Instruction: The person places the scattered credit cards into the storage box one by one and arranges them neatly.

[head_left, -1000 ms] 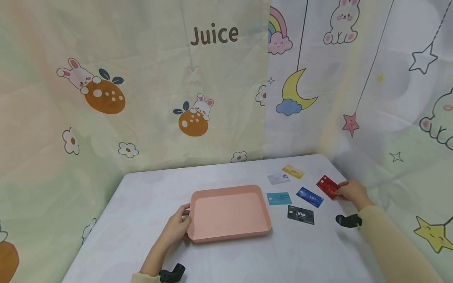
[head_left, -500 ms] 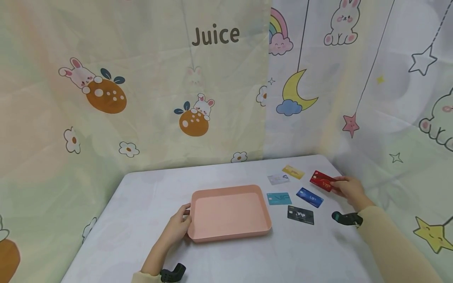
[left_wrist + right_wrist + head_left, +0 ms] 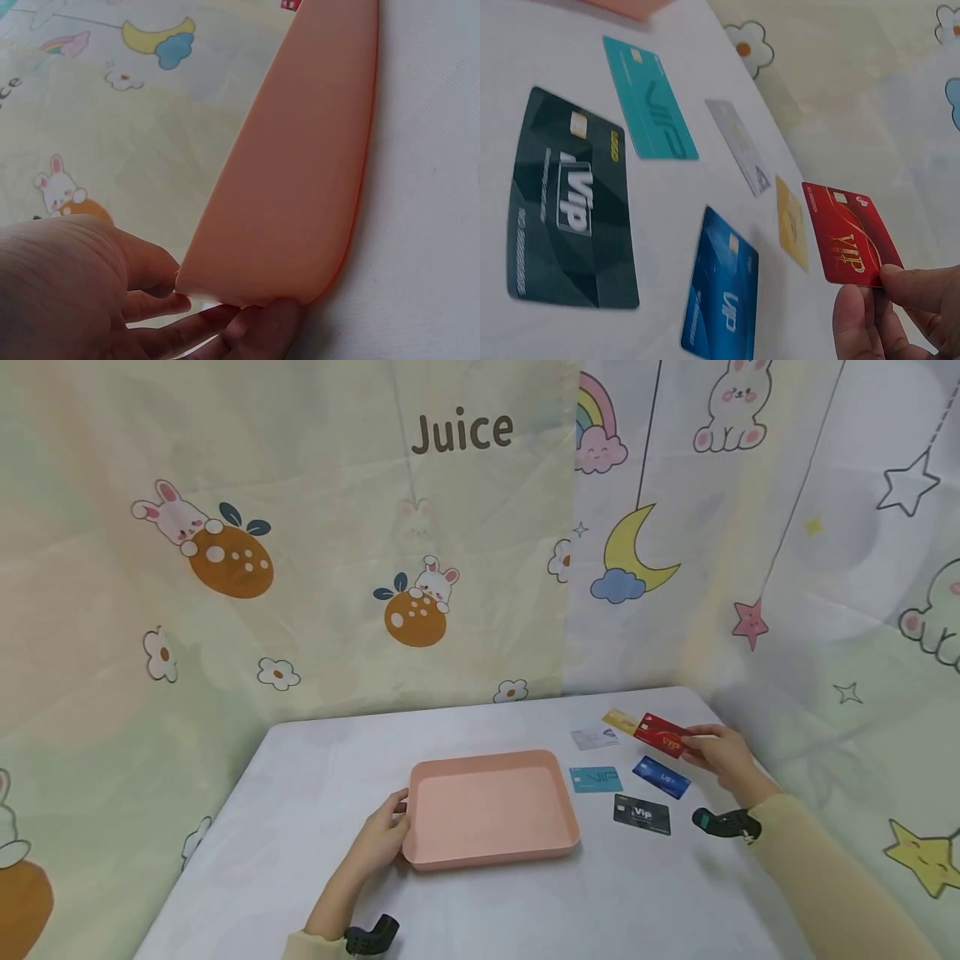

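My right hand [image 3: 727,760] pinches a red VIP card [image 3: 660,735] between thumb and fingers, raised above the table. From the head view, the card partly covers a yellow card [image 3: 618,721]. Left of the cards, my left hand [image 3: 378,835] holds the left side of a pink tray [image 3: 491,810]; in the left wrist view, its thumb and fingers touch the tray's wall [image 3: 285,187] at a corner. Below the red card lie a blue VIP card [image 3: 662,777] and a black Vip card [image 3: 574,202]. A teal VIP card [image 3: 596,779] and a silver card [image 3: 595,738] lie nearer the tray.
A white cloth covers the table [image 3: 300,793]. Printed fabric [image 3: 337,510] with rabbits, oranges and stars hangs behind and at both sides. Dark wrist cameras [image 3: 726,823] are strapped to both wrists.
My right hand has lifted the red card off the table and carried it left, over part of the yellow card. The left hand and tray stay in place.
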Demonstrator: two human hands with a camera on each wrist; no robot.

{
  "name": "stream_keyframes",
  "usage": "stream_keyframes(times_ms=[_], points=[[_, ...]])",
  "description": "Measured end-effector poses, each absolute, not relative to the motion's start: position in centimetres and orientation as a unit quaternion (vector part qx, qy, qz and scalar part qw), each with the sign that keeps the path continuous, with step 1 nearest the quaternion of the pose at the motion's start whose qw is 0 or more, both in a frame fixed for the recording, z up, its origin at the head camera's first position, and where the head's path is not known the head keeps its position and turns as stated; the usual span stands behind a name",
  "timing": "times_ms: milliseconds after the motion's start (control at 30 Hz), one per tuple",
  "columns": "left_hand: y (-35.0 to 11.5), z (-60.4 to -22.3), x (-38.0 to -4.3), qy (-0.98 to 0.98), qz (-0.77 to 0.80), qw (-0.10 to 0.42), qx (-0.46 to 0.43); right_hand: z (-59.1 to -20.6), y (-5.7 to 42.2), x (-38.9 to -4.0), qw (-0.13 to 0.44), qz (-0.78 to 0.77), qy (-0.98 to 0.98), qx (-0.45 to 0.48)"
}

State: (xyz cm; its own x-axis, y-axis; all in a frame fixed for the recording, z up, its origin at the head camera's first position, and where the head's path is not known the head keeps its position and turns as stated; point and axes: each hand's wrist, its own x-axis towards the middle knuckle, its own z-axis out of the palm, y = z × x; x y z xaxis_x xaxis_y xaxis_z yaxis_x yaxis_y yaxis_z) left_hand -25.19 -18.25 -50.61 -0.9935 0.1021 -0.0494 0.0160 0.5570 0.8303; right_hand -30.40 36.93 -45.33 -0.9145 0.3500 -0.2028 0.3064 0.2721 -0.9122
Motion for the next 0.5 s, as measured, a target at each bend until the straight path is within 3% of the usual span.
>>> stream_keyframes(times_ms=[500], points=[[-18.1, -50.4, -25.3, 0.864, 0.501, 0.052, 0.019, -44.6, 32.5, -30.7, -0.015, 0.619, -0.769, -0.159]])
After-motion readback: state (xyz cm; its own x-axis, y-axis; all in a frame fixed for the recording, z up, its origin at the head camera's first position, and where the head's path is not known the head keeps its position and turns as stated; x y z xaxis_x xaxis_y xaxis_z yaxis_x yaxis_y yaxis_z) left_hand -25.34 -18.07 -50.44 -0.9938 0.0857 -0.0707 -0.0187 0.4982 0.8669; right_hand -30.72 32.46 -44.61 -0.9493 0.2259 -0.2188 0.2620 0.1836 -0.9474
